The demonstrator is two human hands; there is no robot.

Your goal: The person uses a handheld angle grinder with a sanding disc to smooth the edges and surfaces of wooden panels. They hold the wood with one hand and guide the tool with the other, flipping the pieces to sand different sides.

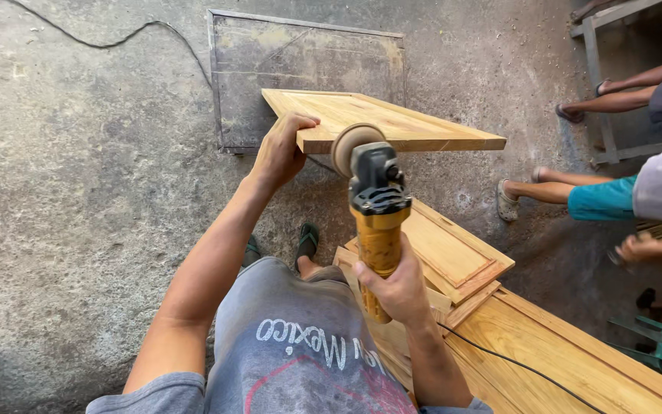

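The left hand wraps its fingers over the wooden panel in the middle top. The right hand grips the yellow sander tight. Best keep its pad flat on the edge.

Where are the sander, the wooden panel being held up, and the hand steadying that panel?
sander (pixel 378 222), head view, on its yellow body above the right hand
wooden panel (pixel 408 123), head view, on its top face
left hand (pixel 281 153), head view, on the back of the hand gripping the panel's edge

Soft, even daylight, bright without glare. Faint shadows lie on the floor beyond the fingers. Focus is sharp; edges bend slightly.
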